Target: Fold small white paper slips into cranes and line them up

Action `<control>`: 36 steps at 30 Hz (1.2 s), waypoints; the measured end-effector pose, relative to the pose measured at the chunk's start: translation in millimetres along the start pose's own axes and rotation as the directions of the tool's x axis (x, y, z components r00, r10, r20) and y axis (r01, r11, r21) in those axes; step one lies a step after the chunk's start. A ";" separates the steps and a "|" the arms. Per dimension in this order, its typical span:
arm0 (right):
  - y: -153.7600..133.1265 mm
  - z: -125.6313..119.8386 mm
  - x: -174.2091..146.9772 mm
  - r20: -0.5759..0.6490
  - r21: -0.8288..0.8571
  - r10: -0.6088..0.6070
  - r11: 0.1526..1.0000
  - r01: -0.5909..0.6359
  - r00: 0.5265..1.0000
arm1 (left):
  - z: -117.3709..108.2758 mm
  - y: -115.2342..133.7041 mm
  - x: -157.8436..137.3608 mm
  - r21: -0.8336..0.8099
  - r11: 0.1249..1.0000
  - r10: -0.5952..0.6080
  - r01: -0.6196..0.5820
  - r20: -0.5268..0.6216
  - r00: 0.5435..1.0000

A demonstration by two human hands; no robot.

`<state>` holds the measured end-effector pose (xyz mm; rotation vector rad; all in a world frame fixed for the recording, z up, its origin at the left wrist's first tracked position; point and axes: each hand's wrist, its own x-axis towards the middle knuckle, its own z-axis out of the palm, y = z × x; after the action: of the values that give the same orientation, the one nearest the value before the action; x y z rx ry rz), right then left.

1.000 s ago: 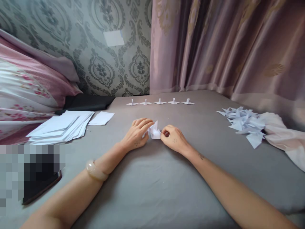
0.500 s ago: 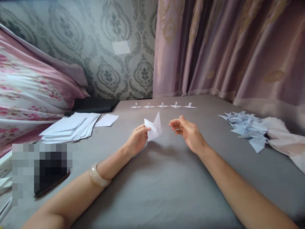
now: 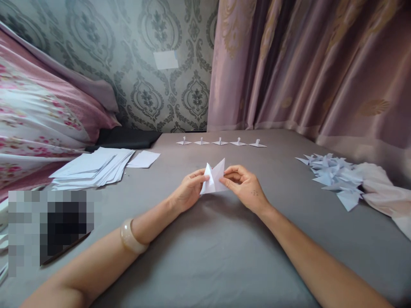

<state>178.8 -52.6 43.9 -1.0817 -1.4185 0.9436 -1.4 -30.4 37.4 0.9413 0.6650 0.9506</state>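
Note:
Between my hands, above the grey surface, is a folded piece of white paper [image 3: 214, 182] with pointed tips standing up. My left hand [image 3: 192, 188], with a pale bangle [image 3: 131, 237] on its wrist, pinches the paper's left side. The thumb and fingers of my right hand [image 3: 245, 184] grip its right edge. Behind it, several small folded paper cranes [image 3: 220, 142] stand in a row. The fingertips behind the paper are hidden.
A stack of white paper sheets [image 3: 90, 167] lies to the left, near a smaller paper pile [image 3: 144, 159]. Several folded paper pieces [image 3: 334, 173] are heaped at the right beside pale cloth [image 3: 380, 188]. A blurred dark object [image 3: 66, 231] lies at the near left.
My right hand has moved left and taken hold of the paper's right edge. The folded paper has turned and sits slightly farther right, still in my left hand.

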 end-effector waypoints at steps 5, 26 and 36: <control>6.0 -4.8 2.8 -0.028 0.033 0.045 0.998 -0.044 0.999 | -3.8 -1.2 5.0 -0.045 0.998 0.039 -0.046 -0.147 0.988; 10.7 4.5 3.2 -0.135 0.102 0.086 0.992 -0.072 0.987 | -5.1 -6.7 5.3 -0.053 0.998 -0.028 0.021 -0.132 0.991; 10.2 0.2 2.1 -0.010 0.350 0.336 0.883 -0.312 0.942 | -5.0 -6.3 7.8 -0.018 0.994 0.106 -0.112 -0.196 0.975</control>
<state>179.9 -47.7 34.7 -1.0888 -0.9781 1.3267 0.3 -23.3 28.9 0.8723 0.7688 1.1577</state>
